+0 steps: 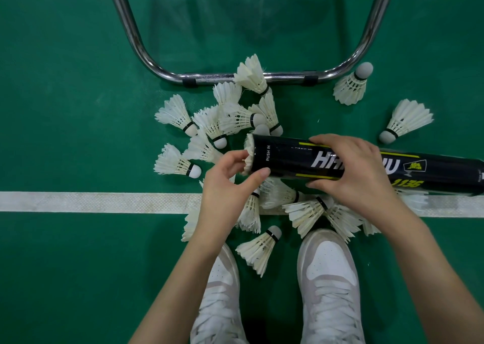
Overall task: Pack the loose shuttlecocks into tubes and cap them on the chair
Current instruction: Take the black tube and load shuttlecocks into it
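A black shuttlecock tube (282,159) with yellow and white print lies level above the floor, its open mouth pointing left. My right hand (358,173) grips the tube around its middle. My left hand (230,184) is at the mouth, thumb under the rim and fingers pinching the feathers of a shuttlecock (247,158) that sticks partly out of the tube. Several loose white shuttlecocks (225,120) lie scattered on the green floor around and below the tube. No cap is in sight.
The chrome leg frame of a chair (251,78) curves across the floor just beyond the pile. A white court line (91,202) runs left to right under my hands. My two white shoes (327,278) stand at the bottom among shuttlecocks.
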Tool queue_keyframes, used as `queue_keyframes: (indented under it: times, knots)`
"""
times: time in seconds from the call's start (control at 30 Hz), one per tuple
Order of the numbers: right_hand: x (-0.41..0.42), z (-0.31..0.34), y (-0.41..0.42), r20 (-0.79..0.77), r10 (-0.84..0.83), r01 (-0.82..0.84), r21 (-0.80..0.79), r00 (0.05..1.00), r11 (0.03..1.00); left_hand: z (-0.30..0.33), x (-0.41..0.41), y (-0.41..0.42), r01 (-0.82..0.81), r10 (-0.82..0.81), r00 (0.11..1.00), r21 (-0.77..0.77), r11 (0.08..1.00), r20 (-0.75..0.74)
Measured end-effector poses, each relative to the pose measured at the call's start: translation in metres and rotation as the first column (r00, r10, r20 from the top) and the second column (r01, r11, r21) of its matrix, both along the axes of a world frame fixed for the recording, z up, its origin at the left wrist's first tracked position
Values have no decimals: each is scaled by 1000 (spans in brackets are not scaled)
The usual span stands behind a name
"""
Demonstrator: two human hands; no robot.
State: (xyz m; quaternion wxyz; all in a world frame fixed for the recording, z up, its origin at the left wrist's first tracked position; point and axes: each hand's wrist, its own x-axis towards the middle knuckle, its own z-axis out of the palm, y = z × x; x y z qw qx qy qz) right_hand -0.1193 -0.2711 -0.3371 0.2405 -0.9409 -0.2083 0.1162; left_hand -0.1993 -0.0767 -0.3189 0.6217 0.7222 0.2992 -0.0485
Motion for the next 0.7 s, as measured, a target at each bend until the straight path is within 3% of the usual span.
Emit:
queue_keyframes:
  times: [0.47,0.7]
  knots:
    - [0,2,4,-1,-7,7,-1,1000,1000,-5,7,3,15,-11,999,-76,997,53]
    - [-1,1,7,-16,18,-18,-13,1000,1000,-5,4,9,141,-125,987,-161,977,101]
